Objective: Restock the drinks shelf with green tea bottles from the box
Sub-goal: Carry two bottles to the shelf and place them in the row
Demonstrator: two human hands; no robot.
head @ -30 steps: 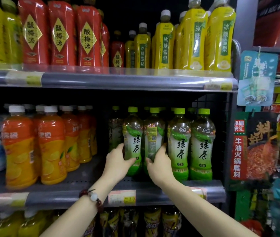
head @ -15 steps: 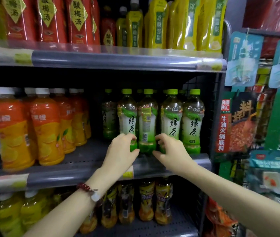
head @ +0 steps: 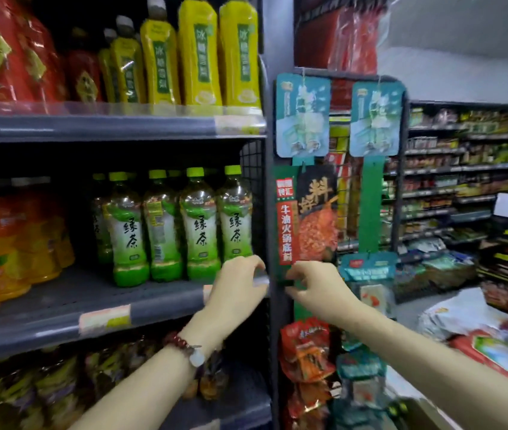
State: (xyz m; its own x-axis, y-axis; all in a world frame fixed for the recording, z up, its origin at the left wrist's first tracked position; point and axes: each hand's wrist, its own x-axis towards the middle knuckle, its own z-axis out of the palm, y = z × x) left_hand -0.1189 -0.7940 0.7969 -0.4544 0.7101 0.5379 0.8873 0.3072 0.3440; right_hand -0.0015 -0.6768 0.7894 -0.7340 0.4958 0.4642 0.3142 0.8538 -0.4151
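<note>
L hand (head: 240, 283) & R hand (head: 317, 290) both empty, fingers curled loose, just right of green tea bottles (head: 181, 225) at shelf (head: 60, 308) edge.

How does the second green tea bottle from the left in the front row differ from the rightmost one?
The second bottle is turned so its barcode and small print face out; the rightmost bottle shows its large front characters. The second bottle stands clear of both hands; the left hand is in front of the rightmost bottle's base. Both stand upright on the middle shelf, with green caps and green bases.
</note>
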